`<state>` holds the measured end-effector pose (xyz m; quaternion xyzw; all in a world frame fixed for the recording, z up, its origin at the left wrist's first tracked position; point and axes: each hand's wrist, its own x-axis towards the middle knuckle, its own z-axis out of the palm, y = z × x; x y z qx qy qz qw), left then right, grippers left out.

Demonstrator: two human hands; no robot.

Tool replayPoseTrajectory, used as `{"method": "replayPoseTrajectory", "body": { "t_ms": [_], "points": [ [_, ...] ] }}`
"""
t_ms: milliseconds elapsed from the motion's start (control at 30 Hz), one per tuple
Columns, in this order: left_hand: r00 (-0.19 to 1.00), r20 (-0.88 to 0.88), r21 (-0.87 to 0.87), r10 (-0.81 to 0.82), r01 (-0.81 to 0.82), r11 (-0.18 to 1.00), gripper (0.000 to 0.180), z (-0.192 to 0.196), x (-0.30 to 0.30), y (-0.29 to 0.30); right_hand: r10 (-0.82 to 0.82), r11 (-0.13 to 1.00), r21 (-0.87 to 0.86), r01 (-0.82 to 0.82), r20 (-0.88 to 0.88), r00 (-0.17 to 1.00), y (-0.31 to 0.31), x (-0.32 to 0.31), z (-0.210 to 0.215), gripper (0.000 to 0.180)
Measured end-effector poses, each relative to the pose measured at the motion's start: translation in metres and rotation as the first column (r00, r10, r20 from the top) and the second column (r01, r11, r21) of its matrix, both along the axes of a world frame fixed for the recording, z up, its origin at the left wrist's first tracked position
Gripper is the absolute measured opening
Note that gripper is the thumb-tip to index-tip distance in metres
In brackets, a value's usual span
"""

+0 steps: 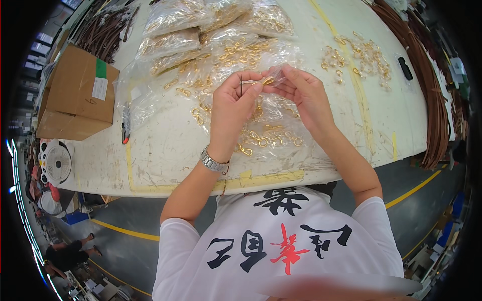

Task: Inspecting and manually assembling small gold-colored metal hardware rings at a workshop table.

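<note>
My left hand (232, 108) and my right hand (305, 95) meet above the white table (165, 145). Together they pinch a small gold metal clasp (267, 80) between their fingertips. A thin dark wire or pin (241, 88) stands up at my left thumb. Below the hands lies an opened clear plastic bag with several loose gold clasps (261, 138). A metal watch sits on my left wrist (215, 162).
Several sealed clear bags of gold clasps (211, 30) lie at the table's far side. A loose heap of clasps (361, 57) and a black object (405, 68) lie right. A cardboard box (78, 93) stands left. Brown straps (432, 95) line the right edge. A small black and red tool (124, 131).
</note>
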<state>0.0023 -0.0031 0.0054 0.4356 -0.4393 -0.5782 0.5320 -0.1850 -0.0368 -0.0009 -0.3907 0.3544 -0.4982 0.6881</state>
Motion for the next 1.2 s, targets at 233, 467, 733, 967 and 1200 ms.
{"method": "replayPoseTrajectory", "body": {
  "t_ms": [233,467,733,967,1200],
  "points": [
    [0.996,0.076,-0.009,0.052,-0.052,0.999,0.032,0.001,-0.013,0.006,-0.005,1.000,0.009,0.005,-0.009,1.000,0.009,0.008,0.004,0.036],
    [0.996,-0.043,0.019,0.083,-0.082,0.996,0.035,-0.008,-0.015,0.006,0.030,1.000,-0.003,-0.030,-0.027,0.999,0.011,0.014,0.001,0.034],
    [0.995,-0.090,0.021,0.047,-0.046,0.999,0.034,-0.006,-0.016,0.007,0.099,0.995,-0.003,-0.100,-0.042,0.994,0.010,0.013,-0.005,0.032],
    [0.997,-0.053,0.008,0.056,-0.056,0.998,0.032,-0.002,-0.015,0.009,0.112,0.992,0.062,-0.112,0.010,0.994,0.007,0.009,-0.001,0.040],
    [0.992,-0.057,-0.004,0.112,-0.113,0.994,0.032,-0.001,-0.018,0.009,0.044,0.997,0.068,-0.046,0.025,0.999,0.006,0.006,0.006,0.042]
  ]
}}
